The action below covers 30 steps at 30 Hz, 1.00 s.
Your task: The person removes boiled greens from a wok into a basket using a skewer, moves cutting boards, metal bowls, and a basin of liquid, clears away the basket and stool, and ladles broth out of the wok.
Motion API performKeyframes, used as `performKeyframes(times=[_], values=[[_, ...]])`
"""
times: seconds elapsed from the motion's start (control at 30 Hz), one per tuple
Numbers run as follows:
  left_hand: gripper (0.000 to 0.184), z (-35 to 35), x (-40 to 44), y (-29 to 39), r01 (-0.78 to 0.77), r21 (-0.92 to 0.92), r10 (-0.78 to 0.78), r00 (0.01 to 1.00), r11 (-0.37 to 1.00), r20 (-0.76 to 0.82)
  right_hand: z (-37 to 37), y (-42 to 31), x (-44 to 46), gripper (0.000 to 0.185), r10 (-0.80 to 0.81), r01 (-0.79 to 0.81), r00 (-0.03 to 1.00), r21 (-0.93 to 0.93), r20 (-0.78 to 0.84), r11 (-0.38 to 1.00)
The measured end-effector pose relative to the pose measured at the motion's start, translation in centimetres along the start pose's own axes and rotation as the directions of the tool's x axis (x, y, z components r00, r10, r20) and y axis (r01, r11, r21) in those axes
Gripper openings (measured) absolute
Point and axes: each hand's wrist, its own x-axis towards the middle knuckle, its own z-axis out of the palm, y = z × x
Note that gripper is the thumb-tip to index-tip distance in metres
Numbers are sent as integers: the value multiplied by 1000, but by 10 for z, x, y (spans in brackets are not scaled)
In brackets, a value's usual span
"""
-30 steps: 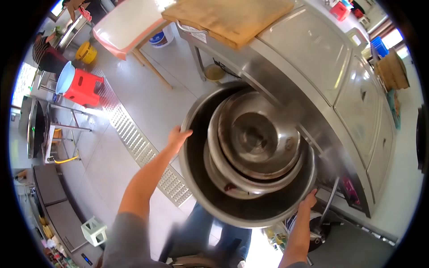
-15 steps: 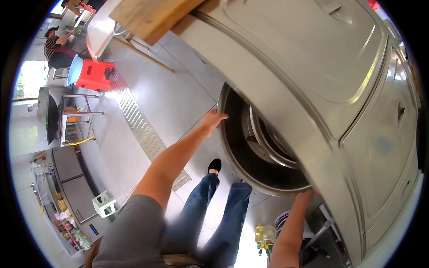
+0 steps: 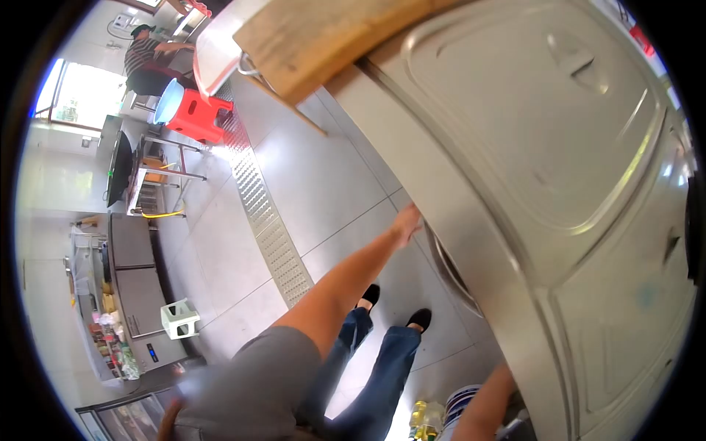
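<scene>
One metal basin (image 3: 451, 275) shows some rim under one desk (image 3: 515, 140) bearing one wooden board (image 3: 323, 48). Two arms (image 3: 342, 290) stretch toward it: the left hand (image 3: 406, 223) is beside the rim, its grip unclear; the right hand is hidden by the desk, its hold impossible to tell.

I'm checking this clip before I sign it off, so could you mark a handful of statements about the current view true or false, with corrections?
1. The metal worktop hides most of the metal basin. True.
2. The wooden board lies on the floor. False: the wooden board lies on the metal worktop.
3. The left hand is close to the visible rim of the metal basin. True.
4. The right hand is in full view. False: the metal worktop hides the right hand, and only the right forearm shows.
5. A light blue basin sits on the red stool. True.
</scene>
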Motion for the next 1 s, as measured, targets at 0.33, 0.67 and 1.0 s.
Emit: performKeyframes(times=[0.33, 0.67, 1.0], values=[[39, -110, -234, 15, 423, 96, -418, 905, 901, -76, 125, -15, -352, 14, 762, -672, 418, -397, 494, 626], [33, -146, -219, 335, -345, -680, 316, 933, 647, -173, 483, -199, -451, 37, 110, -470, 332, 62, 937, 881], [22, -192, -209, 334, -448, -554, 530, 848, 702, -13, 495, -143, -508, 40, 56, -149, 525, 27, 849, 988]])
